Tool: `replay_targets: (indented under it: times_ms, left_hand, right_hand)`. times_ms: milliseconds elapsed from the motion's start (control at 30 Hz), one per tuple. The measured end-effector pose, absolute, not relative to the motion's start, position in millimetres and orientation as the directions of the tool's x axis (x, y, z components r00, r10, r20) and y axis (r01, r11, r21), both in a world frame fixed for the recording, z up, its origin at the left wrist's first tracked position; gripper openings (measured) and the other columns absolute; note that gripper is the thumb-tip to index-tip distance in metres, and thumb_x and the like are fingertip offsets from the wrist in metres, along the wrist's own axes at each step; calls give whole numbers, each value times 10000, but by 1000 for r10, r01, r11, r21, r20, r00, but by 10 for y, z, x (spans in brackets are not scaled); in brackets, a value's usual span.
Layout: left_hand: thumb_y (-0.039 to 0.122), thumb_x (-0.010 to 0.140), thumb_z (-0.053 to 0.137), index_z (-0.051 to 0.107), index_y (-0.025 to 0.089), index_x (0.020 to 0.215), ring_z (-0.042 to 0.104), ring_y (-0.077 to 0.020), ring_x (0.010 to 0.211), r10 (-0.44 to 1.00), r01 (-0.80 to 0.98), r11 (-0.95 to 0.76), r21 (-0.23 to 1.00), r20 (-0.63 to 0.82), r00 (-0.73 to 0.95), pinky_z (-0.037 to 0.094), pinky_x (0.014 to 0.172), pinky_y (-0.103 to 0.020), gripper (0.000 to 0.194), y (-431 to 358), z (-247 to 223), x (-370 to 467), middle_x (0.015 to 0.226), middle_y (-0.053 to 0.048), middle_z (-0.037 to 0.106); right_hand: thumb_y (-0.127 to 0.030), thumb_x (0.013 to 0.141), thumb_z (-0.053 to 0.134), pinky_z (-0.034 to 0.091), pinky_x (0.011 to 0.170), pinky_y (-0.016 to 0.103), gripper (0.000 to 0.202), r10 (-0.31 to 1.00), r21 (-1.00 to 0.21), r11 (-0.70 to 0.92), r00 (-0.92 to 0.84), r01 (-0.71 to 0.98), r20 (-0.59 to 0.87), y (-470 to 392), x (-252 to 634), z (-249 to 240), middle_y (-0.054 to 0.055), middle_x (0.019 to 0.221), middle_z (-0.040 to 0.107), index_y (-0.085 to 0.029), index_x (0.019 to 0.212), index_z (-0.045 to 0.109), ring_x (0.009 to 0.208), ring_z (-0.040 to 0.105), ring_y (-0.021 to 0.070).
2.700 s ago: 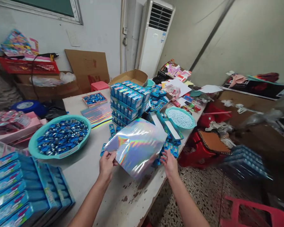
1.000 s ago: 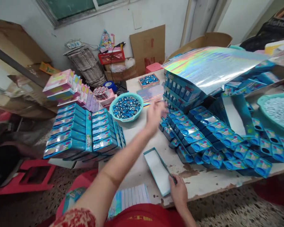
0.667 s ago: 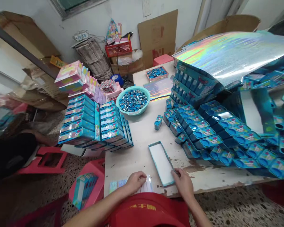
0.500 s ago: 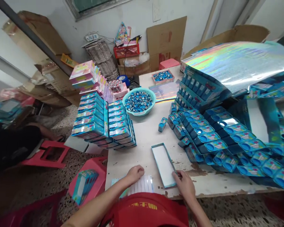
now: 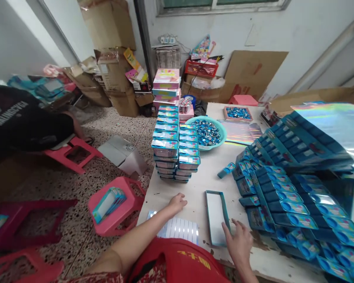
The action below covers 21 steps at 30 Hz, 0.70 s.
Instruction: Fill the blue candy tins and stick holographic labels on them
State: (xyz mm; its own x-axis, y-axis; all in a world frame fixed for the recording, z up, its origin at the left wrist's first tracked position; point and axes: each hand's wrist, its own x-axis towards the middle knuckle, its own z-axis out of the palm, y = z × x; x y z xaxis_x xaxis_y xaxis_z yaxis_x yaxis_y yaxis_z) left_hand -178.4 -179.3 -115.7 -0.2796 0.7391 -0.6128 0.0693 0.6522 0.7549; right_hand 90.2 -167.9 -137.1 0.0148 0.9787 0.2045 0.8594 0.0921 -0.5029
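A shallow open box tray (image 5: 216,220) with teal walls and a white inside lies on the table in front of me. My right hand (image 5: 240,239) is at its right wall, fingers spread and the thumb by the rim. Left of the tray, my left hand (image 5: 177,204) hovers low with loosely bent fingers slightly apart, and I see nothing in it. Under that forearm lies a shiny sheet with pale strips (image 5: 181,231). A single small blue box (image 5: 226,170) rests beyond the tray.
Stacked blue packs (image 5: 165,135) stand at the table's left side. Behind them is a turquoise basin (image 5: 222,135) of small blue shiny pieces. Many blue boxes (image 5: 292,204) crowd the right. A pink stool (image 5: 118,212) holds flat packs; a seated person (image 5: 32,114) is at far left.
My view has swung to the left, so the table things appear shifted right. My right hand has loosened from the tray's wall and spread its fingers. The left hand's fingers have uncurled slightly.
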Motion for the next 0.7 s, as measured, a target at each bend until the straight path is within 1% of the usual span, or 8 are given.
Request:
replay_targets:
  times_ms: [67,133,200,267,333,433,600,700]
  left_hand:
    - [230,678,578,578,162,1053,497,-96,520,726,-5,647,763,-618,-302,381,531,-225,381,-1802,-1159,-1810,796,-22,619]
    - [237,710,542,512,191,1166,534,-100,588,718,-74,627,775,-612,-332,389,528,-215,459,-1787,-1142,-1828,984,-61,619]
    - [236,720,530,458,234,1224,570,-120,739,719,-192,546,815,-574,-392,415,559,-207,509,-1742,-1089,-1841,1196,-81,547]
    - [222,685,565,469,261,1196,568,-146,874,712,-379,395,837,-539,-449,441,601,-215,521,-1664,-992,-1843,1307,-71,473]
    - [177,623,599,513,254,1116,566,-164,903,695,-581,231,780,-551,-463,458,628,-240,506,-1556,-860,-1830,1288,-67,489]
    - [81,560,576,557,214,950,567,-154,824,671,-786,87,613,-619,-408,468,680,-298,412,-1376,-657,-1789,1082,-54,590]
    - [-3,528,536,536,178,757,547,-127,712,615,-897,-3,443,-706,-351,442,766,-370,292,-1181,-530,-1748,789,-7,603]
    - [1,543,546,526,173,714,563,-136,738,595,-909,-7,418,-728,-339,422,797,-363,243,-1141,-580,-1761,761,-8,603]
  right_hand:
    - [-792,692,324,354,875,525,797,979,-553,123,-8,824,206,-1585,734,-1248,232,1014,596,-95,929,630,1004,513,377]
    - [-771,666,410,334,923,518,766,991,-671,96,-9,735,133,-1472,482,-1094,217,1046,598,-101,976,616,1041,501,366]
    - [-723,661,485,352,938,483,726,999,-828,-47,5,559,-53,-1326,146,-915,187,1122,584,-131,1071,582,1073,498,336]
    - [-690,684,491,418,881,435,668,939,-904,-320,-31,282,-342,-1134,-238,-729,131,1215,550,-217,1153,538,1064,522,297]
    - [-712,690,455,448,837,439,649,798,-809,-587,-149,23,-584,-905,-611,-559,101,1261,513,-299,1189,502,1054,539,283]
    - [-753,721,315,418,827,552,651,613,-620,-776,-373,-117,-697,-565,-1025,-374,111,1219,533,-292,1122,542,1047,541,314]
    - [-727,751,248,223,892,714,677,504,-541,-841,-377,-9,-777,-240,-1209,-137,133,1047,630,-221,1011,614,1079,511,369]
    - [-757,731,293,237,931,685,701,583,-616,-779,-492,-113,-647,-170,-1185,79,125,997,669,-214,1032,619,1080,536,358]
